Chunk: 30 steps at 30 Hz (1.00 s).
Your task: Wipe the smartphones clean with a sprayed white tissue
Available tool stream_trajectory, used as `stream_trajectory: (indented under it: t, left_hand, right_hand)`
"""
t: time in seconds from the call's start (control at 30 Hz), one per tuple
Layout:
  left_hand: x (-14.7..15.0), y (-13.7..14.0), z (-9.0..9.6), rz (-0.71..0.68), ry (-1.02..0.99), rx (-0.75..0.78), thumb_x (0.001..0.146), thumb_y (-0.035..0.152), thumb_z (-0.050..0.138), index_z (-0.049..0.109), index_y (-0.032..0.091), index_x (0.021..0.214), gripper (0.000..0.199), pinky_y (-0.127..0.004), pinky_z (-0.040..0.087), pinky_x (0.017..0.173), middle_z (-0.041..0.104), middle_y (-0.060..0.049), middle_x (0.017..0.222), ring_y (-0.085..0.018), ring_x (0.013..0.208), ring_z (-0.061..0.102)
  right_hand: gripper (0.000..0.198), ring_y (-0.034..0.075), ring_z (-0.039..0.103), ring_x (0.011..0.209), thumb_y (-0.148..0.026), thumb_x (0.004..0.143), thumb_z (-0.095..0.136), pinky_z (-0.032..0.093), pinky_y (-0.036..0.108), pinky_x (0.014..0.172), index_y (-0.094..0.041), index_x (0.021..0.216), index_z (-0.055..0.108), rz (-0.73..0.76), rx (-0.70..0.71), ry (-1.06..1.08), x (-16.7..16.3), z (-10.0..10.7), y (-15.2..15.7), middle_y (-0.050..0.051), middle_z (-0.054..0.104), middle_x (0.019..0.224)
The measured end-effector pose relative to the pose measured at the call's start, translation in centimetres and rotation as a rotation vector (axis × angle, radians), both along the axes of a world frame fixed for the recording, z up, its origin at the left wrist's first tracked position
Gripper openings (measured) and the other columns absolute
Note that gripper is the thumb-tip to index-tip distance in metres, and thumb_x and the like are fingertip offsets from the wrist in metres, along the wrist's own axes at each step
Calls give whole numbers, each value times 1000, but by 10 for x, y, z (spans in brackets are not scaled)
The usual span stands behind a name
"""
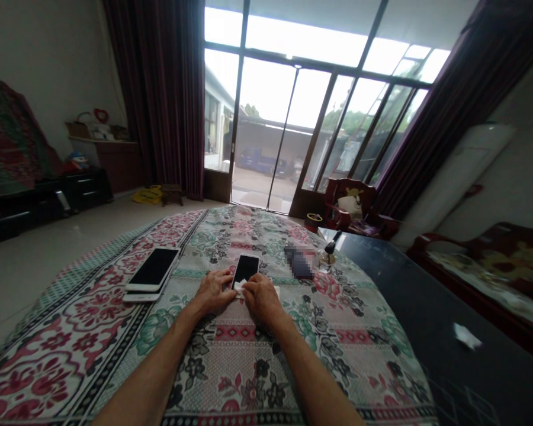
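My right hand (261, 297) pinches one white tissue (240, 286) against the lower screen of one phone (248, 265), flat on the cloth (253, 355). My left hand (213, 291) touches its left edge; whether it grips, I cannot tell. Left of that lie two stacked devices (154, 269); right, one bottle (325, 261). One white scrap (466, 336) lies on the dark table (420, 313).
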<state>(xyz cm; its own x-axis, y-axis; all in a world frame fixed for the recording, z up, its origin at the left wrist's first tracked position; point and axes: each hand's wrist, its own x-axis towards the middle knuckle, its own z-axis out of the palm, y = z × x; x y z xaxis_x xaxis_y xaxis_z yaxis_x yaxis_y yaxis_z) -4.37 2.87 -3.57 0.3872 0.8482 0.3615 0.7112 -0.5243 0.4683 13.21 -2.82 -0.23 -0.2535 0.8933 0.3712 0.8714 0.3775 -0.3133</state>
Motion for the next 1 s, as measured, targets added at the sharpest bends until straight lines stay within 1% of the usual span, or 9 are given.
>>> stream_trajectory:
  t: [0.17, 0.23, 0.37, 0.5, 0.6, 0.7, 0.77, 0.9, 1.0]
  left_hand:
    - [-2, 0, 3, -18, 19, -55, 70, 28, 67, 71, 22, 110, 40, -38, 37, 103, 61, -8, 128, -28, 118, 53]
    - [-2, 1, 3, -23, 25, -71, 71, 29, 66, 70, 22, 111, 41, -39, 37, 103, 60, -7, 130, -28, 119, 52]
    - [-3, 3, 2, -25, 37, -88, 72, 31, 65, 69, 22, 113, 42, -40, 36, 103, 59, -7, 131, -28, 120, 51]
    - [-3, 4, 3, -31, 50, -92, 73, 33, 65, 68, 23, 113, 42, -39, 37, 102, 59, -7, 130, -28, 119, 51]
    - [-3, 2, 4, -40, 49, -79, 73, 33, 65, 69, 23, 112, 40, -39, 37, 102, 59, -6, 130, -27, 118, 52]
    - [-3, 0, 4, -14, 42, -74, 73, 33, 65, 69, 21, 112, 41, -40, 36, 104, 58, -8, 131, -28, 120, 51]
    - [-3, 0, 5, -9, 36, -84, 72, 34, 65, 69, 20, 112, 42, -40, 36, 104, 58, -8, 131, -28, 120, 51]
    - [-3, 1, 6, -45, 18, -103, 71, 33, 67, 68, 22, 111, 41, -39, 36, 104, 59, -6, 131, -27, 119, 51]
    - [-2, 1, 6, -13, -4, -101, 68, 31, 68, 67, 19, 108, 42, -39, 36, 104, 59, -7, 130, -27, 120, 51]
  right_hand:
    - [17, 16, 54, 88, -21, 89, 57, 37, 25, 81, -20, 84, 73, -28, 4, 12, 8, -6, 30, 5, 62, 88]
    - [18, 16, 55, 88, -22, 90, 56, 37, 25, 80, -20, 86, 74, -28, 1, 0, 13, -5, 45, 5, 63, 88]
    - [22, 15, 56, 88, -24, 92, 53, 38, 23, 79, -21, 85, 74, -56, -50, -86, 20, 0, 77, 5, 65, 86]
    - [23, 17, 56, 92, -24, 91, 52, 37, 24, 80, -21, 85, 74, -81, -62, -112, 19, 3, 106, 6, 65, 90]
    - [23, 18, 55, 95, -25, 92, 51, 37, 25, 82, -21, 89, 74, -93, -55, -117, 13, 3, 119, 6, 65, 95]
    - [25, 19, 54, 97, -26, 93, 49, 36, 27, 84, -22, 93, 73, -94, -38, -123, 6, 2, 122, 7, 64, 101]
    - [26, 19, 53, 97, -26, 94, 47, 35, 28, 85, -22, 93, 73, -80, -28, -131, 3, 1, 116, 7, 63, 104]
    - [27, 18, 51, 93, -26, 96, 45, 34, 29, 85, -23, 91, 71, 34, 28, -178, 0, -2, 92, 6, 61, 101]
    - [24, 18, 50, 90, -25, 95, 47, 34, 29, 83, -22, 92, 70, 108, 58, -193, 0, -4, 71, 5, 60, 98]
